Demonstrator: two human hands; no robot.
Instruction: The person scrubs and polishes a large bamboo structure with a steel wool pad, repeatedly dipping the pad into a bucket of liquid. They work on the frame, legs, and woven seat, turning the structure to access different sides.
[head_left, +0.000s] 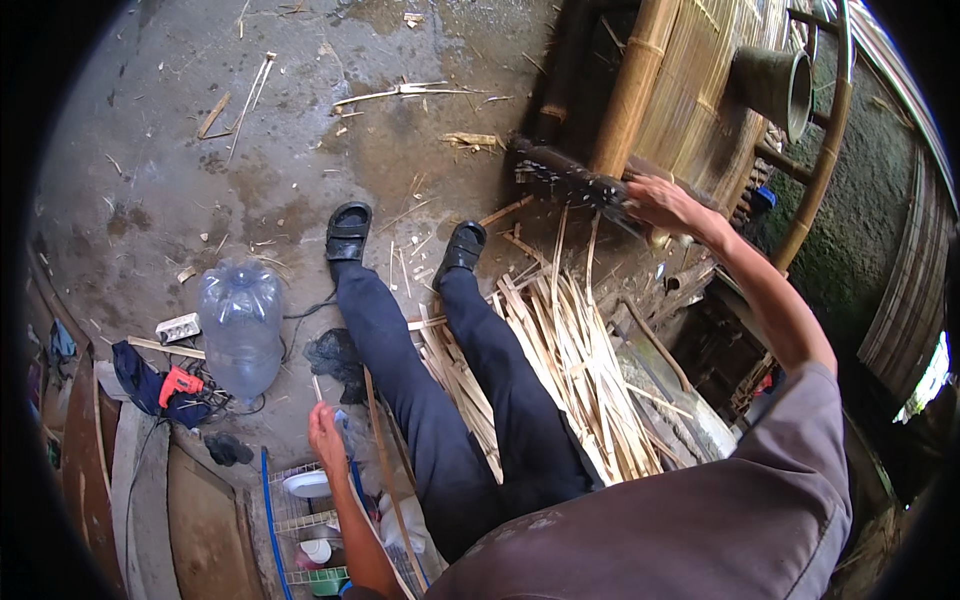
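My left hand (325,437) is closed at the lower left, beside my leg. A short pale bamboo strip (317,387) sticks up from its fingers. My right arm reaches out to the far right. There my right hand (662,205) is closed at the end of a long dark piece (570,177) flecked with white bits; its kind is unclear, and the fingers are partly hidden. Between and beside my legs lies a big bundle of split bamboo strips (575,350). A long brown strip (385,450) leans next to my left forearm.
A clear plastic bottle (240,325) stands at the left, near a white power strip (178,327) and a red power tool (180,384). A wire rack (300,522) holds dishes at the lower left. Thick bamboo poles (640,75) and a pot (775,90) are at the upper right.
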